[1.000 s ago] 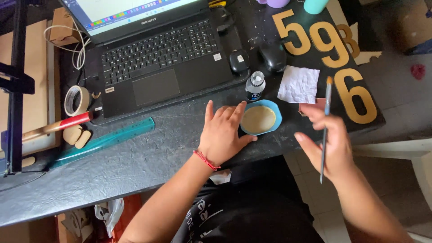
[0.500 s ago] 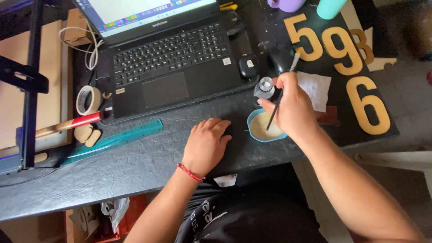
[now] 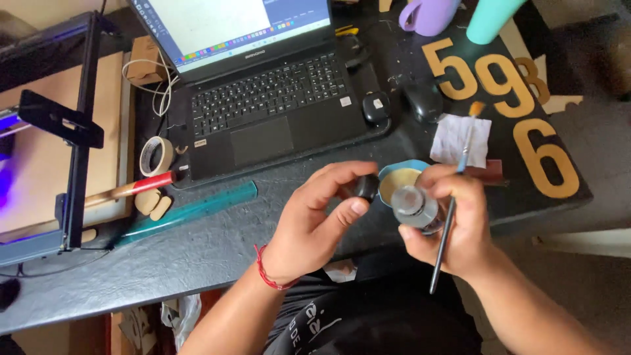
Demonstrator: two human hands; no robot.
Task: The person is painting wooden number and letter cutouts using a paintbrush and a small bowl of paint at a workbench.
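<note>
Head view only. Left hand (image 3: 315, 227) pinches a small black cap (image 3: 366, 187) between thumb and fingertips, grip clenched on it, held just off the mouth of the small bottle (image 3: 414, 207).

Right hand (image 3: 453, 220) wraps that bottle, grip closed on it, w/ a thin paintbrush (image 3: 453, 210) tucked along the same fingers, bristles toward 12, handle tip toward 6.

Both sit over the bench (image 3: 164, 263) front edge; blue dish (image 3: 397, 181) of cream-coloured stuff lies directly behind at 12 from the bottle, partly covered by the hands.

Step, my read: bottle opening/closing, cap apart from neck. Next move needs cap kept clear and bottle steady, brush not slipping.

Hard to tell: bottle contents, whether cap is threaded, dish's far rim. White paper scrap (image 3: 460, 138) at 1; gold number cutouts (image 3: 499, 82) further at 1. Laptop (image 3: 263, 98) at 11, screen cut off at top.
</note>
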